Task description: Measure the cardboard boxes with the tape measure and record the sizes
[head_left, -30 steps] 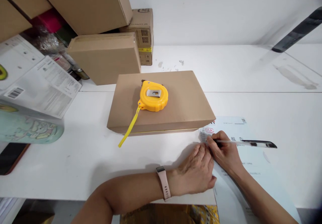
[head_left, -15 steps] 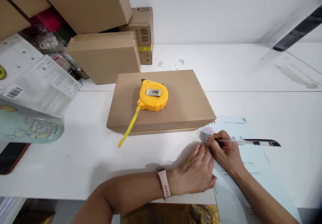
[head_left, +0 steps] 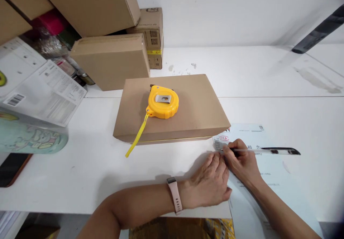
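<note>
My right hand (head_left: 243,162) is closed around a pen (head_left: 281,151) with a clear barrel and black cap, its tip at the left edge of a pale blue printed paper (head_left: 271,199). The paper carries a red oval stamp mark and dark print. Beside the pen tip, my left hand (head_left: 211,181) lies flat across the table and the paper's left edge, fingers stretched out. Up and to the left, a yellow tape measure (head_left: 163,108) with a yellow wrist strap rests on a brown cardboard box (head_left: 193,106). The box's near right corner reaches over the paper's top edge.
More cardboard boxes (head_left: 113,61) stand at the back left. A white printed carton (head_left: 51,88), a mint-green cartoon-printed container (head_left: 34,135) and a dark phone (head_left: 13,167) are at the left. A black post (head_left: 319,31) rises at the back right. The white table's (head_left: 88,185) front edge runs below.
The pen's rear end has shifted very slightly to the right and up. My left hand, the box and the tape measure stay essentially in place.
</note>
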`<move>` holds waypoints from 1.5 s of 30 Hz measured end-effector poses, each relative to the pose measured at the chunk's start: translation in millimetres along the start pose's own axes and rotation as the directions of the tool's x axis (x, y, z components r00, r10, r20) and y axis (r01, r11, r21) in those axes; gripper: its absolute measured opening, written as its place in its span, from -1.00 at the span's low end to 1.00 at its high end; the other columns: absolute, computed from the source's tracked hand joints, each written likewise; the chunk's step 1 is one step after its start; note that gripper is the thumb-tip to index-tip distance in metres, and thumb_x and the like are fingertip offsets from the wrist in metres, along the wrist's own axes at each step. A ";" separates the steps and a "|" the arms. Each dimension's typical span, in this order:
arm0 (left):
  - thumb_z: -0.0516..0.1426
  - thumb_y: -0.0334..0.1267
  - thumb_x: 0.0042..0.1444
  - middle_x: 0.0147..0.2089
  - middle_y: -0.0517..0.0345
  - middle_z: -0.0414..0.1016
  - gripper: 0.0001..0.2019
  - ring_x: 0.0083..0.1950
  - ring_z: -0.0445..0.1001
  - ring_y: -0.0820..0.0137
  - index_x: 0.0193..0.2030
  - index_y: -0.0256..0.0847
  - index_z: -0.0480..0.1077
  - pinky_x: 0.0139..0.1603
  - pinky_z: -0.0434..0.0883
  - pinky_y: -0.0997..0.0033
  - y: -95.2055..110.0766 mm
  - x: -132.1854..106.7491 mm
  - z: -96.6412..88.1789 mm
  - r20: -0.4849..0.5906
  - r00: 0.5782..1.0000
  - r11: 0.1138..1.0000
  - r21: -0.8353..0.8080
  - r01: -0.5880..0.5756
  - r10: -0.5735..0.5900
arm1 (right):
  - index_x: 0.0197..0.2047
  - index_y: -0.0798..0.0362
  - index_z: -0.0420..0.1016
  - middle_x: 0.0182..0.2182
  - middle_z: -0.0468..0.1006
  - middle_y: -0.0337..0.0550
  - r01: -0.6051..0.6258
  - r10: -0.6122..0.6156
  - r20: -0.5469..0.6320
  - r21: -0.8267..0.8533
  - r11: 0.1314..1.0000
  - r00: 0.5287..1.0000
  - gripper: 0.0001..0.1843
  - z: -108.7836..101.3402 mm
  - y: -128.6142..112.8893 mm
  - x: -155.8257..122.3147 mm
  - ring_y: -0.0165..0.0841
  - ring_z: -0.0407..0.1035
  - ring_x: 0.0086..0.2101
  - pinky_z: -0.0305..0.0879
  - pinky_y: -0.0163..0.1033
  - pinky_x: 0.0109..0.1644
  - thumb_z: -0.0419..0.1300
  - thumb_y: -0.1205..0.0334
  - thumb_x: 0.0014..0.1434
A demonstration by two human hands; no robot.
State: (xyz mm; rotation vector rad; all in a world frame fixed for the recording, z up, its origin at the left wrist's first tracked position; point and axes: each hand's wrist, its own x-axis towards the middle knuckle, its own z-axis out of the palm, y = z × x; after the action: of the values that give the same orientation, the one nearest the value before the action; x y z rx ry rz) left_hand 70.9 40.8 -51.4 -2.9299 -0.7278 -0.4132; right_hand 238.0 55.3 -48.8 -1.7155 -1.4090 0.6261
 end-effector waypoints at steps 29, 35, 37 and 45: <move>-0.03 -0.02 0.29 0.20 -0.31 0.49 -0.42 0.30 0.36 -0.03 0.17 -0.53 0.44 0.42 0.06 0.03 1.4 -0.1 2.4 -0.051 0.999 1.000 0.006 0.009 -0.009 | -0.43 -0.04 0.27 -0.61 0.32 -0.34 0.047 -0.048 -0.029 -0.049 0.998 0.998 -0.75 0.5 5.0 0.7 -0.42 0.20 -0.58 0.15 -0.29 -0.52 0.19 0.12 0.25; -0.04 -0.02 0.30 0.21 -0.31 0.48 -0.42 0.31 0.36 -0.02 0.18 -0.53 0.43 0.43 0.05 0.03 2.3 -0.8 2.8 -0.051 0.999 1.000 0.009 0.017 -0.017 | -0.44 -0.04 0.25 -0.62 0.29 -0.36 0.025 -0.026 -0.021 -0.044 0.999 0.999 -0.76 0.3 4.8 0.5 -0.44 0.18 -0.59 0.13 -0.31 -0.54 0.19 0.15 0.23; -0.04 -0.02 0.31 0.21 -0.32 0.48 -0.41 0.31 0.35 -0.03 0.19 -0.54 0.42 0.43 0.04 0.03 2.6 -1.0 3.1 -0.050 0.999 1.000 0.008 0.019 -0.018 | -0.44 -0.04 0.26 -0.63 0.29 -0.37 0.028 -0.029 -0.026 -0.040 0.999 0.999 -0.75 0.0 4.2 0.7 -0.44 0.18 -0.59 0.12 -0.31 -0.55 0.19 0.14 0.23; -0.04 -0.03 0.32 0.22 -0.33 0.47 -0.41 0.32 0.34 -0.04 0.20 -0.56 0.40 0.43 0.00 0.02 2.0 -0.7 2.8 -0.033 0.999 1.000 -0.010 0.015 -0.015 | -0.44 -0.03 0.27 -0.61 0.33 -0.34 0.002 -0.003 -0.041 -0.035 0.999 0.999 -0.75 -0.1 3.0 1.2 -0.44 0.21 -0.60 0.15 -0.32 -0.55 0.19 0.12 0.23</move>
State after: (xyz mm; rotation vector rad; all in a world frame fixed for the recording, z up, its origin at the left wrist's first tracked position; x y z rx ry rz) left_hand 71.9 39.2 -54.4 -2.9212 -0.7459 -0.4666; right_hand 240.0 56.3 -51.1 -1.7435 -1.4005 0.5647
